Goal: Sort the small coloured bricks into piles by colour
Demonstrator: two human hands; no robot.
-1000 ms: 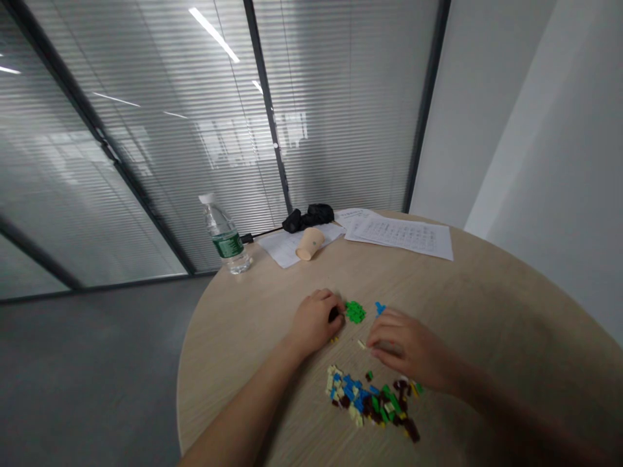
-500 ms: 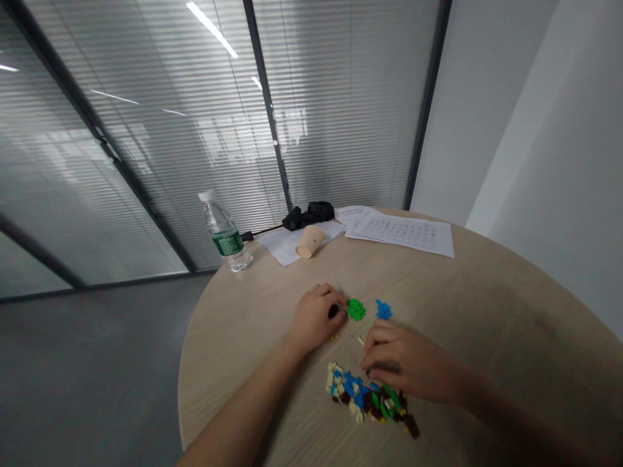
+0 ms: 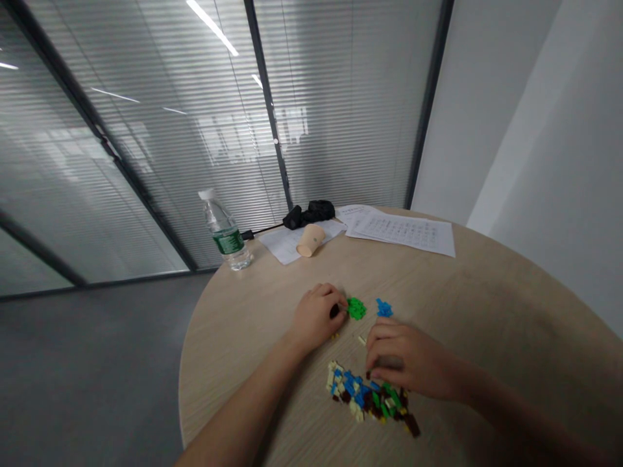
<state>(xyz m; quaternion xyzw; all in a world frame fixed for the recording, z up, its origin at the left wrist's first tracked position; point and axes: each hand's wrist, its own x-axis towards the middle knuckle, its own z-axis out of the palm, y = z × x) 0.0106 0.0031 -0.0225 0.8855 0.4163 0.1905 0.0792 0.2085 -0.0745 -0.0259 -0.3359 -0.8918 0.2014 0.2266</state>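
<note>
My left hand (image 3: 318,316) rests on the table with curled fingers, thumb and forefinger closed together beside a small pile of bright green toy bricks (image 3: 357,309). A dark patch shows inside its curl; whether it is a brick or shadow I cannot make out. My right hand (image 3: 406,359) is bent over the near side, with a tiny dark brown brick (image 3: 368,375) at its thumb tip. Below it lies a mixed heap of small bricks (image 3: 357,392) in blue, cream, green, brown and yellow. A blue brick cluster (image 3: 384,308) sits just beyond my right fingers.
A cream brick (image 3: 362,340) and yellow bricks (image 3: 335,335) lie between the hands. Further back are a water bottle (image 3: 228,240), a tipped paper cup (image 3: 310,240), a black bundle (image 3: 316,212) and printed sheets (image 3: 403,233) on the round table (image 3: 233,337).
My right hand has shifted very slightly, and the dark brown brick at its thumb tip shows more clearly. My left hand and the brick piles stay in place.
</note>
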